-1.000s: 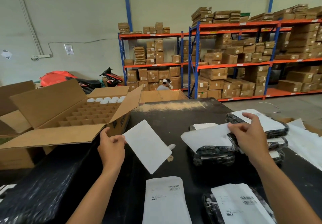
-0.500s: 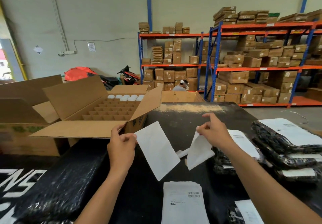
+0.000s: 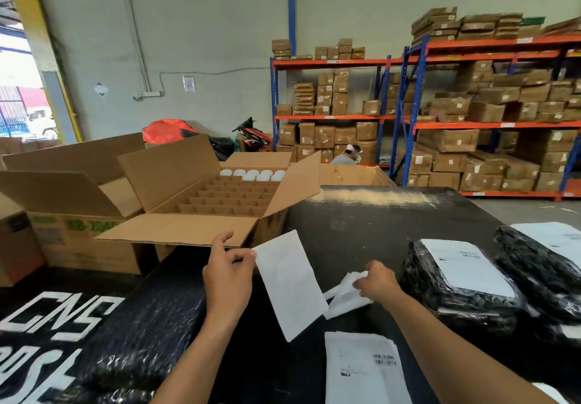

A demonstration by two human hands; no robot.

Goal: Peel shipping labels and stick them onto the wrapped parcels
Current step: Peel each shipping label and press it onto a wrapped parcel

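1. Head view: black surface [image 3: 361, 224] carries an open cardboard box [image 3: 201, 211] and wrapped parcels [image 3: 459, 290].
2. Label stack [image 3: 361, 369] lies nearest.
3. Left hand [image 3: 226, 281] pinches a blank sheet [image 3: 289, 281].
4. Right hand [image 3: 377, 282] grips crumpled backing paper [image 3: 344, 296].

The table [image 3: 361, 224] is black, with a pale dusty streak at its far edge. The parcels [image 3: 462, 290] on the right are wrapped in black speckled with white, each topped by a white label [image 3: 465, 267] with small black print. The sheet [image 3: 290, 284] near the middle is plain white; the stack of labels [image 3: 361, 369] nearest shows black barcodes on white. The open box [image 3: 201, 205] on the left is brown cardboard with white round caps at its far end. The far shelves [image 3: 490, 125] are orange and blue, stacked with brown cartons.
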